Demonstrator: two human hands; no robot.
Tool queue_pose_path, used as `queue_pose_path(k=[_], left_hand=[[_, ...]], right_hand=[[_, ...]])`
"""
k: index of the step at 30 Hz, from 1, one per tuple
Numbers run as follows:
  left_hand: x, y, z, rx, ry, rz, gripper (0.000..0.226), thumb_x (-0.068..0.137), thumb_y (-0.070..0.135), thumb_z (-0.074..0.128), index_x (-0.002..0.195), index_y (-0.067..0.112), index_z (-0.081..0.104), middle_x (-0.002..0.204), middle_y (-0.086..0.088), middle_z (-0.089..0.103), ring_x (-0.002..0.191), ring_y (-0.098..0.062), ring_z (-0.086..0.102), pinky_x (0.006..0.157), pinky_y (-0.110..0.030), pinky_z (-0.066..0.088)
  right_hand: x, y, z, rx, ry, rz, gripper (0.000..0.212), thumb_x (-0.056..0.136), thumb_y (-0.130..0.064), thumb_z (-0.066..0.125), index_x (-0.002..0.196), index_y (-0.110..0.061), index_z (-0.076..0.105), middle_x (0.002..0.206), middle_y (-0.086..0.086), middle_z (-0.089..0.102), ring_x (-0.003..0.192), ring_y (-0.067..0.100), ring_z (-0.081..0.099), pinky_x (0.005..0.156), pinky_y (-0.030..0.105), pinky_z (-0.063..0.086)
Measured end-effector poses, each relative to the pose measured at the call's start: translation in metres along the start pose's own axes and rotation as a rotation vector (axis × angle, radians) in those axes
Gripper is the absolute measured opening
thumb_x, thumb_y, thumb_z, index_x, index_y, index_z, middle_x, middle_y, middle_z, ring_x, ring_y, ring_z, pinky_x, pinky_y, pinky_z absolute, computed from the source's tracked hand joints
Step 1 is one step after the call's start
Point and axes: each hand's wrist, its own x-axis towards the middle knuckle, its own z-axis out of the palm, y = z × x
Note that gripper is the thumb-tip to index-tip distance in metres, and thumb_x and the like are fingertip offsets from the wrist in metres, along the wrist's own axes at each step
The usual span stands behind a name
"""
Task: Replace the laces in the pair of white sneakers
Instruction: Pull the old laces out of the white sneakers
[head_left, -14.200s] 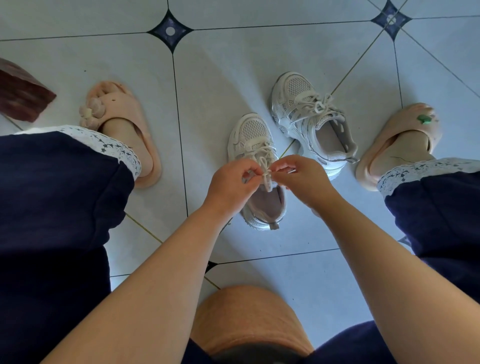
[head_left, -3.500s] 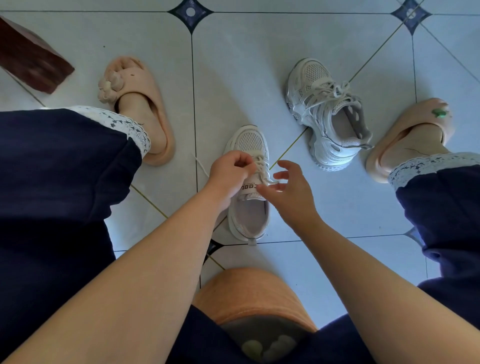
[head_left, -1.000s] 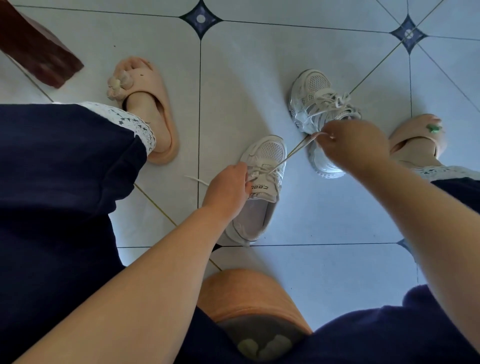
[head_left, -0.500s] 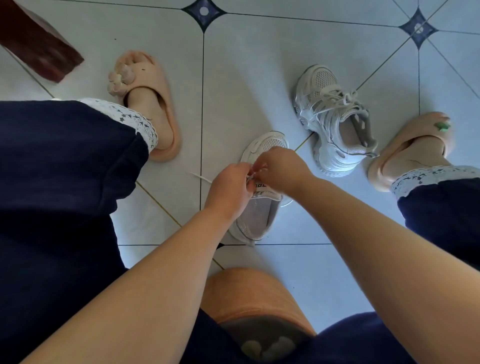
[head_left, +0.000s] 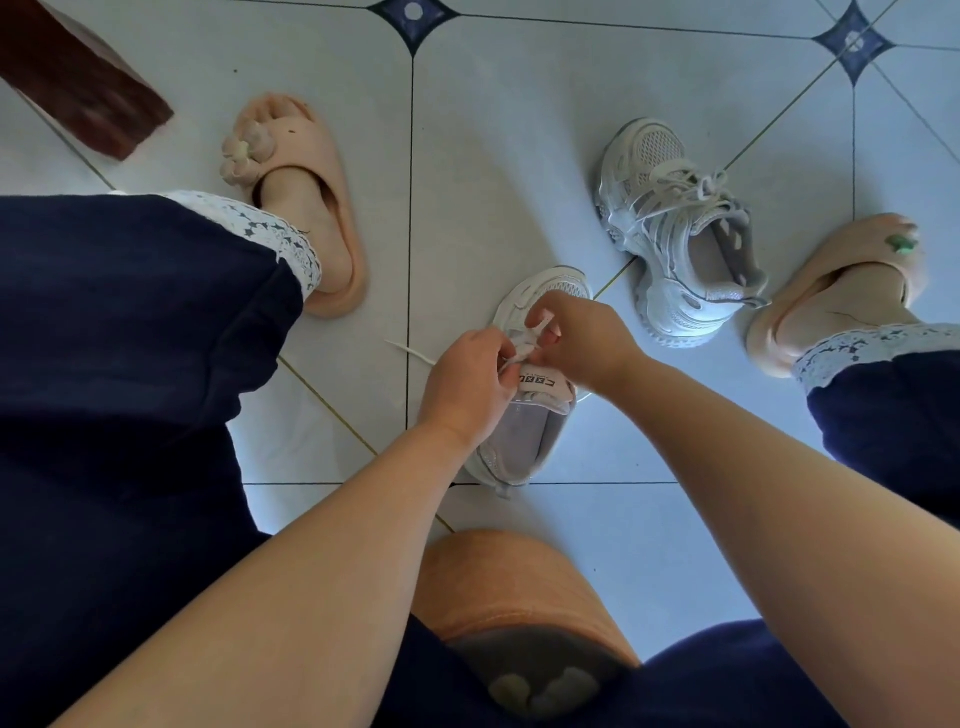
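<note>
A white sneaker lies on the tiled floor between my knees, toe pointing away, tongue label showing. My left hand grips the sneaker's left side at the eyelets and pinches its white lace. My right hand pinches the same lace just above the tongue, fingertips close to my left thumb. A loose lace end trails on the floor to the left. The second white sneaker stands further right with its lace tied in a bow.
My feet in pink slippers sit on the floor, the left slipper at upper left and the right slipper at far right beside the laced sneaker. A dark wooden furniture leg stands at top left.
A second ago my right hand was pulling the lace taut up to the right. It has come back to the sneaker's eyelets and now works beside my left hand.
</note>
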Motion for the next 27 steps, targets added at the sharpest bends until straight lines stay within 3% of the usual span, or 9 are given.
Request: queue_pose_path(k=[3,8,11,14,17,19,23,27], left_hand=[[-0.001,-0.001,0.0,-0.032,-0.04,0.003,0.003,0.085,0.018,0.058,0.087,0.015,0.057,0.087,0.003,0.051,0.077,-0.013,0.047,0.067,-0.019,0.034],[0.001,0.002,-0.004,-0.142,-0.085,-0.061,0.021,0.079,0.015,0.061,0.066,0.025,0.047,0.075,0.012,0.045,0.072,-0.011,0.046,0.057,-0.016,0.031],[0.004,0.003,-0.008,-0.178,-0.148,-0.111,0.025,0.079,0.016,0.064,0.064,0.026,0.047,0.08,0.01,0.046,0.073,-0.009,0.047,0.061,-0.015,0.033],[0.006,0.003,-0.011,-0.385,-0.171,-0.214,0.024,0.078,0.01,0.068,0.066,0.023,0.051,0.076,0.008,0.052,0.07,-0.01,0.049,0.058,-0.012,0.038],[0.006,0.004,-0.013,-0.513,-0.176,-0.255,0.024,0.078,0.003,0.067,0.068,0.019,0.052,0.071,0.005,0.053,0.065,-0.009,0.048,0.053,-0.009,0.04],[0.005,0.006,-0.013,-0.546,-0.176,-0.244,0.025,0.079,0.0,0.065,0.07,0.018,0.051,0.071,0.004,0.052,0.062,-0.007,0.046,0.05,-0.007,0.039],[0.004,0.006,-0.01,-0.564,-0.157,-0.223,0.028,0.078,-0.006,0.062,0.068,0.019,0.054,0.069,0.007,0.054,0.061,-0.004,0.049,0.051,-0.006,0.039],[0.004,0.002,-0.007,-0.491,-0.112,-0.185,0.027,0.077,0.0,0.064,0.067,0.023,0.054,0.067,0.01,0.054,0.062,-0.006,0.049,0.054,-0.009,0.041]], right_hand=[[0.0,0.002,-0.002,0.005,-0.027,0.02,0.023,0.081,-0.011,0.061,0.103,-0.018,0.063,0.088,-0.005,0.056,0.081,0.011,0.049,0.069,0.022,0.035],[-0.006,0.005,-0.003,0.346,0.009,0.123,0.022,0.085,-0.003,0.05,0.094,-0.014,0.067,0.089,-0.001,0.058,0.087,0.021,0.06,0.083,0.031,0.049],[-0.009,0.007,0.0,0.408,0.004,0.142,0.019,0.085,-0.003,0.053,0.092,-0.014,0.066,0.094,0.004,0.061,0.097,0.027,0.06,0.092,0.04,0.047],[-0.011,0.011,0.001,0.477,0.011,0.142,0.017,0.082,-0.002,0.058,0.085,-0.018,0.063,0.085,0.0,0.061,0.087,0.023,0.061,0.089,0.039,0.05],[-0.016,0.014,0.002,0.407,-0.004,0.069,0.017,0.078,-0.005,0.065,0.084,-0.021,0.062,0.076,-0.013,0.057,0.078,0.011,0.057,0.074,0.017,0.047],[-0.019,0.013,0.004,0.323,-0.006,0.001,0.016,0.075,-0.013,0.07,0.085,-0.023,0.061,0.079,-0.015,0.057,0.078,0.007,0.054,0.068,0.011,0.04],[-0.019,0.007,0.01,0.059,0.043,-0.047,0.017,0.075,-0.029,0.073,0.088,-0.022,0.063,0.092,-0.002,0.055,0.084,0.015,0.053,0.075,0.029,0.043],[-0.019,0.0,0.01,-0.109,0.094,-0.08,0.013,0.082,-0.028,0.065,0.091,-0.02,0.065,0.093,-0.001,0.055,0.085,0.02,0.056,0.071,0.03,0.042]])
